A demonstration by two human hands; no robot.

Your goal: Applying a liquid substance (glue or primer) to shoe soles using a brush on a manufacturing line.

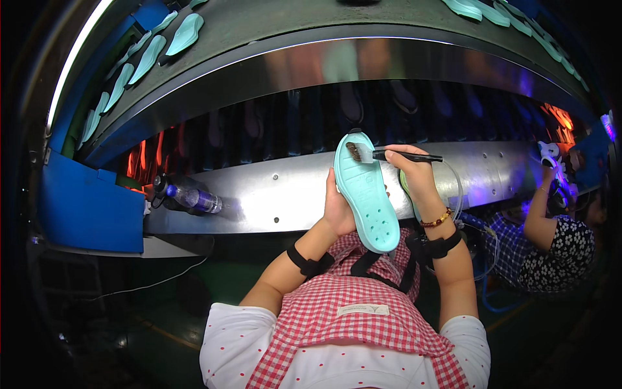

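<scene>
A turquoise shoe sole [367, 194], with small round holes at its near end, is tilted up in front of me. My left hand [339, 209] is closed round its left edge. My right hand [418, 176] grips the black handle of a brush [405, 155], whose bristles touch the far end of the sole. From the brush's handle end a clear tube hangs down past my right wrist. Just left of my right hand shows the edge of a pale green thing [406, 188], mostly hidden behind the turquoise sole.
A steel ledge [259, 188] runs across in front of me, with a plastic bottle [194, 198] at its left. Behind it, dark shoe parts pass below a belt [278, 26] carrying more turquoise soles [185, 34]. Orange glow shows at both ends. A co-worker [547, 233] is at right.
</scene>
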